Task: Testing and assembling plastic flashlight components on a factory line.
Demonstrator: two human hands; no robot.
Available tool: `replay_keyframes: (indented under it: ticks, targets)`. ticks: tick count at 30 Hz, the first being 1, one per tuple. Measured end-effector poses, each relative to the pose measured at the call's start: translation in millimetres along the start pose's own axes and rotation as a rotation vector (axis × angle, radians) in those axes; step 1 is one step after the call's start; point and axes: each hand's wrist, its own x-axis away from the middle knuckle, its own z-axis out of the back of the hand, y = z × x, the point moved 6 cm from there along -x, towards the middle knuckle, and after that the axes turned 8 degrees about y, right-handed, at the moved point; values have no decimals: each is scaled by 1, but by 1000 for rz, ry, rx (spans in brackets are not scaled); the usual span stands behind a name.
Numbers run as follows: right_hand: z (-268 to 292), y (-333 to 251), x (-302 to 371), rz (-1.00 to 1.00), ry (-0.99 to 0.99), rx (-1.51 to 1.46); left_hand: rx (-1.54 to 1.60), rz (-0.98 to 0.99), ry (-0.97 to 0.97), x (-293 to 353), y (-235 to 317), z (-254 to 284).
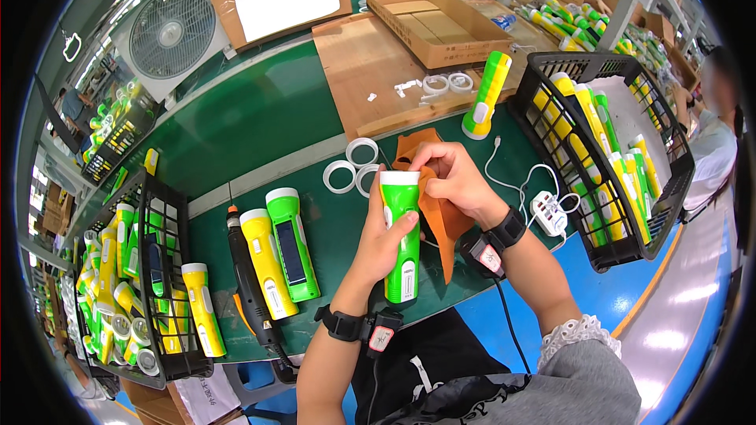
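Note:
My left hand (380,242) is wrapped round a green flashlight (403,248) with a white head rim, held upright over the green table. Its thumb presses on the body near the switch. Close beside the head, my right hand (457,179) has its fingers curled together on an orange cloth (450,224), which hangs down along the flashlight's right side. The fingertips are near the white rim; whether they touch it I cannot tell. Several white rings (340,177) lie just left of the flashlight's head.
Left of my hands lie a power screwdriver (250,291), a yellow flashlight (269,264) and a green one (294,244). Black crates (551,71) of flashlights stand on both sides. A green-yellow flashlight (488,94) stands behind; a white charger (549,214) with cables lies at right.

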Motion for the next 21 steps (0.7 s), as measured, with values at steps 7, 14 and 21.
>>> replay_keyframes:
  ticks: [7, 14, 21]
  targets:
    - [-2, 1, 0, 50, -10, 13, 10, -2, -13, 0, -2, 2]
    - [0, -2, 1, 39, -4, -2, 24, 71, -24, 0, -4, -1]
    - [6, 2, -2, 59, -20, 35, -47, 5, -10, 1, 3, -2]
